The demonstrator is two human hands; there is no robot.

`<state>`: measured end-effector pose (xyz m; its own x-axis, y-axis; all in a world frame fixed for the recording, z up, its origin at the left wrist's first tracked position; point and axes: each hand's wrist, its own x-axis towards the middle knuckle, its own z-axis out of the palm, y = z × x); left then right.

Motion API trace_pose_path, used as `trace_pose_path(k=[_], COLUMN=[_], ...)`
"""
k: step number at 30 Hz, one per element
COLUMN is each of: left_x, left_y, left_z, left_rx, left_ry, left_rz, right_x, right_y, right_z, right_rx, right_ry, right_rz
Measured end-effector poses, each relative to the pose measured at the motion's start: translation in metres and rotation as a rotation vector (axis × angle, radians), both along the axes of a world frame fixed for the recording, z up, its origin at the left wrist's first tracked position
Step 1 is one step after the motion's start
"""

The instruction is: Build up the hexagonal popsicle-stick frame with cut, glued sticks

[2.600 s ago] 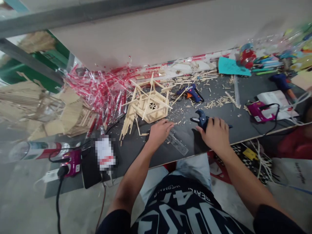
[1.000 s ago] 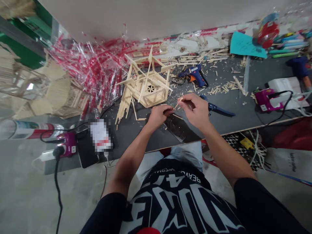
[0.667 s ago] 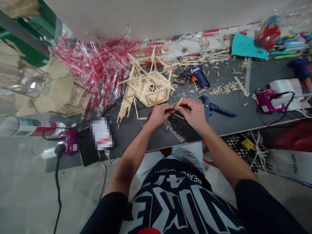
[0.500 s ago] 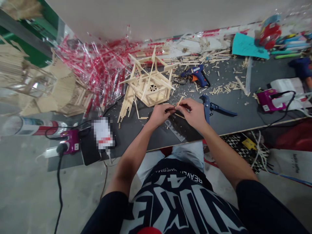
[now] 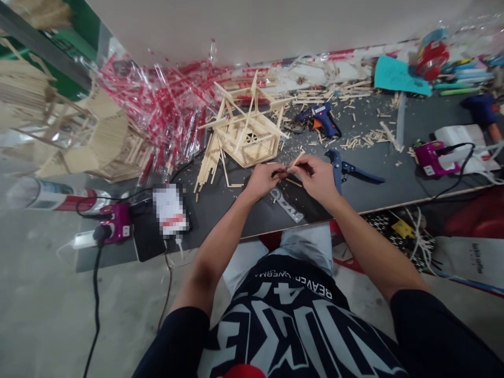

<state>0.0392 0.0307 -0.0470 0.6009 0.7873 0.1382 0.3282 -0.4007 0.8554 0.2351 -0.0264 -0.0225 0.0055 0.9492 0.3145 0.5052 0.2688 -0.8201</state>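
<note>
Your right hand (image 5: 318,180) now pinching a slim pale wooden stick (image 5: 298,159), dark-blue long-handled cutter (image 5: 356,170) released at its three o'clock, left hand (image 5: 262,181) at stick's seven o'clock, grip unclear.

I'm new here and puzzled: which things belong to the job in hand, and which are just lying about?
Likely in use:
thin pale wooden stick, pinched by the right hand, left hand at its lower end
pale hexagonal wooden-stick model
dark-blue long-handled cutter
blue plastic glue gun

Seemingly just lying about:
turquoise paper sheet
heaped red-and-clear plastic wrappers
</note>
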Motion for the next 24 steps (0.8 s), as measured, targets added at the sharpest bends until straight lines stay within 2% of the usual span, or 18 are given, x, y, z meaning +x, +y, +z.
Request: trace_pose_path(k=[4,9,17,20,24], left_x=[0.001,0.000,0.002,0.002,0.002], left_y=[0.001,0.001,0.011,0.014,0.012], left_z=[-0.003,-0.003,-0.007,-0.006,0.005], left_rx=[0.076,0.141,0.075,0.120,0.180], left_ry=[0.044,0.060,0.005,0.050,0.051], left_rz=[0.017,0.021,0.008,0.016,0.068], right_x=[0.003,0.000,0.003,0.001,-0.002], right_y=[0.004,0.003,0.014,0.016,0.019], right_z=[-0.005,-0.007,-0.007,-0.003,0.012], right_rx=[0.031,0.094,0.001,-0.032,-0.086], right_ry=[-0.041,-0.265,-0.314,-0.302,-0.286], right_rz=[0.019,-0.012,-0.019,-0.013,-0.020])
